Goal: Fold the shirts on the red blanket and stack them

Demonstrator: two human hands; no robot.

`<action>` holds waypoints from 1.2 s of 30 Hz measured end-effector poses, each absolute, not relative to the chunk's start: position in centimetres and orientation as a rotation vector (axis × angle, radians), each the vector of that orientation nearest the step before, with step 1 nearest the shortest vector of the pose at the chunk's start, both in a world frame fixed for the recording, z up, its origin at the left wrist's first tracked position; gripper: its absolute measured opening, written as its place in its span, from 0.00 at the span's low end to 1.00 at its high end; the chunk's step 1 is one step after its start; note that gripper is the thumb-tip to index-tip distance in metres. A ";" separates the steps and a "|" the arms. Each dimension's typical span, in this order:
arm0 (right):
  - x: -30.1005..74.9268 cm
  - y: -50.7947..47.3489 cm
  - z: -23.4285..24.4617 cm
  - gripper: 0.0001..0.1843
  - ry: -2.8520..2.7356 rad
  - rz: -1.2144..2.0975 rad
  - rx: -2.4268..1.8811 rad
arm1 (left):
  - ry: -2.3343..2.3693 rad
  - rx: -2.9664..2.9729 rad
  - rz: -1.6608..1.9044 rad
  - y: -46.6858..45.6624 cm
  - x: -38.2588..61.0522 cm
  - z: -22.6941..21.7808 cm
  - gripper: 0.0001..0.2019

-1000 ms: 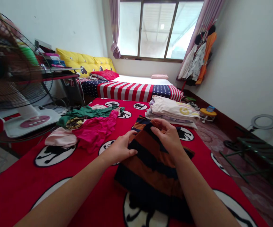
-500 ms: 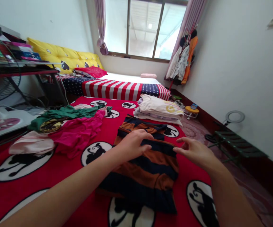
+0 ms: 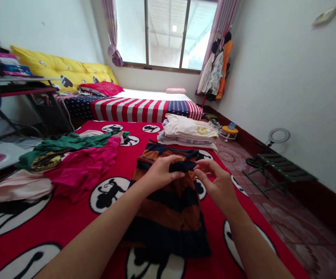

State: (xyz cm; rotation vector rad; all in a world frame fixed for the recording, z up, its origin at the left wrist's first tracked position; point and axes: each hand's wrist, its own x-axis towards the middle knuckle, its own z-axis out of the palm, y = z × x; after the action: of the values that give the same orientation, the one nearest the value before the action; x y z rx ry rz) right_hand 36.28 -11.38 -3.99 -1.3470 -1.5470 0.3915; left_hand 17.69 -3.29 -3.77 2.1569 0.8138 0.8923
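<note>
At the left, a green garment (image 3: pixel 69 142) and a bright pink one (image 3: pixel 89 166) lie crumpled and unfolded on the red blanket (image 3: pixel 71 217). In the middle, the left hand (image 3: pixel 162 171) grips a bunched upper part of the striped garment (image 3: pixel 168 213), flat on the blanket and seemingly only partly folded. Beyond it sits a folded stack (image 3: pixel 188 130); the right hand's (image 3: pixel 216 184) fingers curl at the garment's edge, whether closed on cloth I cannot tell.

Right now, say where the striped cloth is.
In the head view, the striped cloth lies at lower center on the red blanket, under the left hand, right of the bright pink cloth and nearer than the folded clothes.
</note>
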 end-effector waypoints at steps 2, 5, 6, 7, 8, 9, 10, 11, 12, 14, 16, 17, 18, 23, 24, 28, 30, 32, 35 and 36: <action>36.3 -11.9 -3.9 0.14 -1.590 0.468 -1.470 | 0.847 2.041 0.964 -2.9 17.0 -3.0 0.21; 36.0 -12.7 -3.9 0.17 -1.719 0.708 -1.506 | 0.938 1.941 1.039 -2.9 16.3 -1.4 0.24; 35.8 -12.8 -3.9 0.17 -1.727 0.800 -1.480 | 0.970 1.927 1.057 -3.1 16.1 -0.8 0.25; 35.5 -13.0 -3.9 0.16 -1.714 0.908 -1.441 | 0.996 1.918 1.073 -3.3 15.9 -0.2 0.26; 35.4 -13.1 -3.9 0.15 -1.684 1.029 -1.389 | 1.013 1.912 1.093 -3.5 15.7 0.4 0.26; 35.3 -13.1 -3.9 0.14 -1.641 1.157 -1.324 | 1.026 1.905 1.118 -3.7 15.5 0.9 0.26; 35.3 -13.1 -3.9 0.14 -1.582 1.275 -1.247 | 1.038 1.896 1.147 -3.8 15.2 1.4 0.26; 35.4 -13.0 -4.0 0.14 -1.506 1.372 -1.167 | 1.046 1.882 1.173 -3.8 15.0 1.8 0.25; 35.6 -13.0 -4.0 0.13 -1.418 1.447 -1.091 | 1.047 1.856 1.192 -3.8 14.7 2.0 0.25; 36.0 -12.8 -4.1 0.13 -1.229 1.556 -0.963 | 1.012 1.753 1.196 -3.7 14.4 2.3 0.27; 36.1 -12.8 -4.2 0.11 -1.083 1.657 -0.860 | 0.931 1.601 1.160 -3.7 14.4 2.3 0.31; 36.0 -12.8 -4.2 0.09 -1.047 1.701 -0.820 | 0.880 1.523 1.133 -3.8 14.5 2.2 0.32; 35.8 -12.9 -4.1 0.10 -1.037 1.732 -0.787 | 0.824 1.453 1.101 -3.9 14.7 2.2 0.34; 35.5 -12.3 -5.1 0.20 -1.066 1.712 -0.847 | 0.609 1.377 1.064 -3.6 15.6 1.3 0.44; 35.8 -11.9 -5.7 0.18 -1.044 1.669 -0.925 | 0.634 1.420 1.097 -3.2 15.4 0.9 0.44; 37.5 -9.9 -9.1 0.15 -1.118 1.326 -1.376 | 1.170 1.824 1.112 -0.1 12.6 -1.3 0.37; 38.0 -9.2 -10.3 0.19 -1.207 1.134 -1.516 | 1.591 2.048 0.924 1.2 10.4 -2.1 0.31; 38.0 -8.8 -10.9 0.23 -1.279 0.911 -1.581 | 1.815 2.111 0.655 1.9 8.4 -2.5 0.28; 37.6 -8.7 -10.9 0.33 -1.362 0.610 -1.590 | 1.667 2.070 0.401 2.3 6.8 -2.8 0.29; 37.4 -8.7 -10.7 0.35 -1.378 0.580 -1.561 | 1.600 2.067 0.387 2.4 6.7 -3.0 0.29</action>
State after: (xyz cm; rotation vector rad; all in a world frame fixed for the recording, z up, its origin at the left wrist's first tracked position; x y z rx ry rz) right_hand 37.36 -8.74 -10.74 -1.5614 -1.3783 0.5799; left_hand 6.73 2.38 -2.98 2.0673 1.6003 0.3872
